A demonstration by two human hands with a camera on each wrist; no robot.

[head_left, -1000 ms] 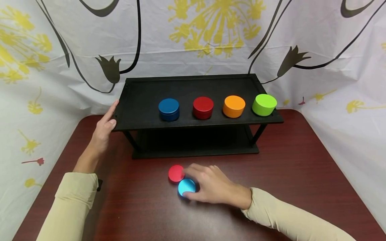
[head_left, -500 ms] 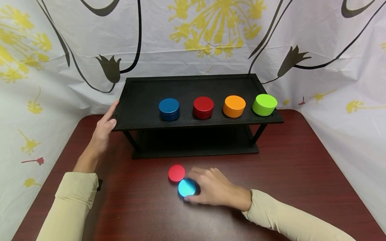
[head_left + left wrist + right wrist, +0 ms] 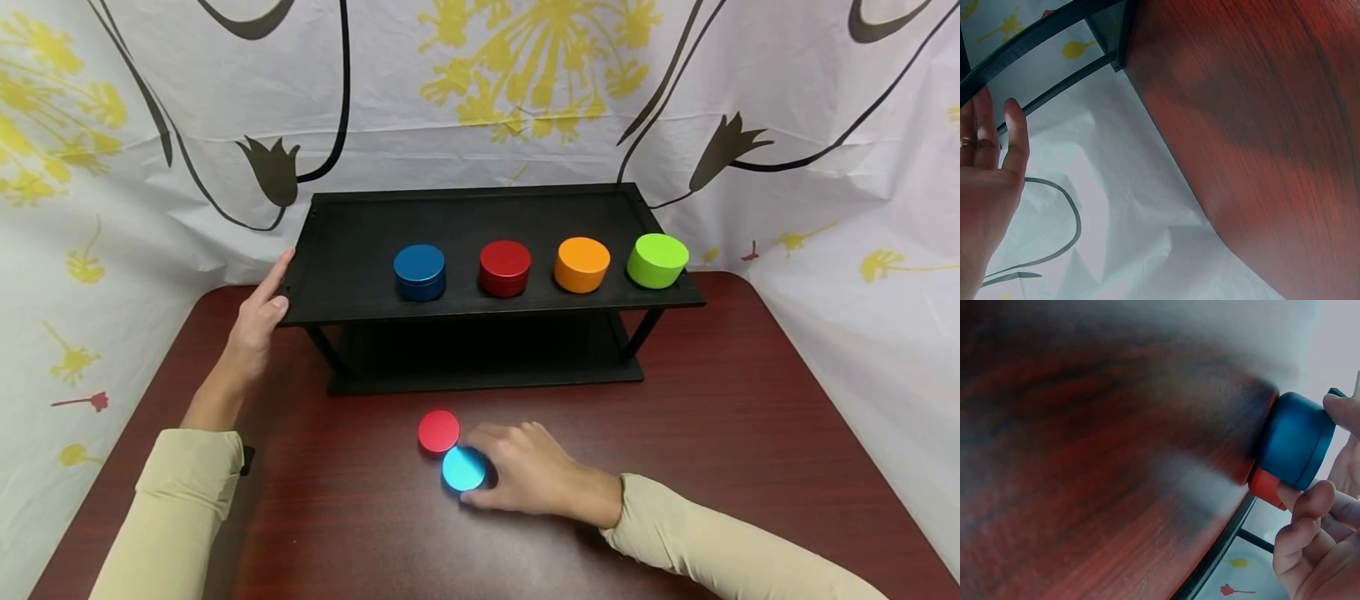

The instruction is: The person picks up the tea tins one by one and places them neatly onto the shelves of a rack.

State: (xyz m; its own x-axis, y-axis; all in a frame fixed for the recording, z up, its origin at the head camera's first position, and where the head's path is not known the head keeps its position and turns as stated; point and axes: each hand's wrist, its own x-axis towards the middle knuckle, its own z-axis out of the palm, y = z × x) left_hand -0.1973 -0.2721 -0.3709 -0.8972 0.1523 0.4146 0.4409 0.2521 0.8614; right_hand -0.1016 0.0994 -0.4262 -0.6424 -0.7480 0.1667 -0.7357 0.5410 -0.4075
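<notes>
My right hand is on the table, thumb and fingers around the sides of a light blue round tin. The right wrist view shows this tin upright on the tabletop, thumb at one side and a fingertip at the other. A red round tin stands close against it, partly hidden behind it in the right wrist view. My left hand rests against the left end of a black two-tier shelf. In the left wrist view its fingers are straight beside the shelf's rail.
Along the shelf's top stand a dark blue tin, a dark red tin, an orange tin and a lime green tin. The lower tier sits on the dark wooden table. Patterned white cloth surrounds it.
My right hand has drawn slightly back toward me. Its fingers no longer overlap the red tin, and the thumb has slid from the light blue lid to the tin's near side.
</notes>
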